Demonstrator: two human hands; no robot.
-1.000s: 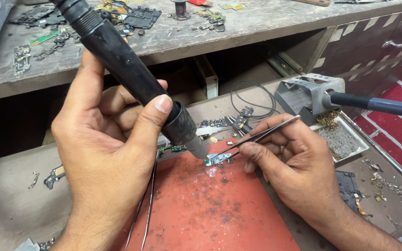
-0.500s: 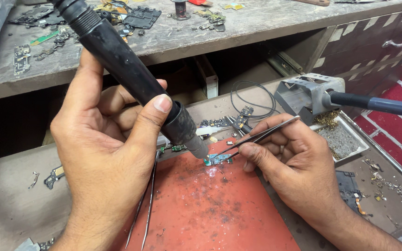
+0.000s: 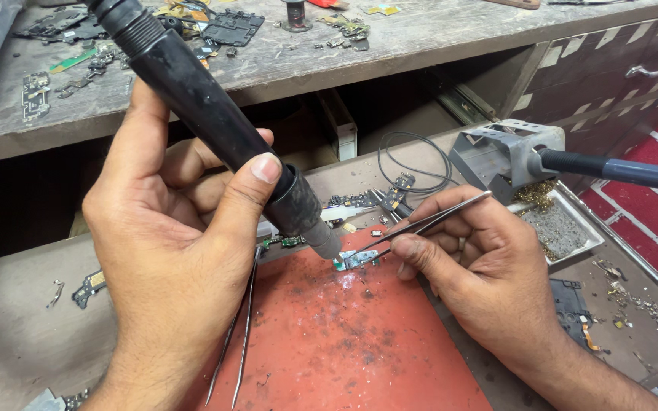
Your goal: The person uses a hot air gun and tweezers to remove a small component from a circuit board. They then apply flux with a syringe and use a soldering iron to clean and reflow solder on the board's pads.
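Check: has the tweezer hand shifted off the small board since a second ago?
No. The right hand keeps its tweezers on the small board, same spot against the red mat.

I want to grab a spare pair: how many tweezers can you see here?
2. One pair of tweezers is pinched in the right hand, tips at the small circuit board. A second pair lies on the red mat, beside the left hand.
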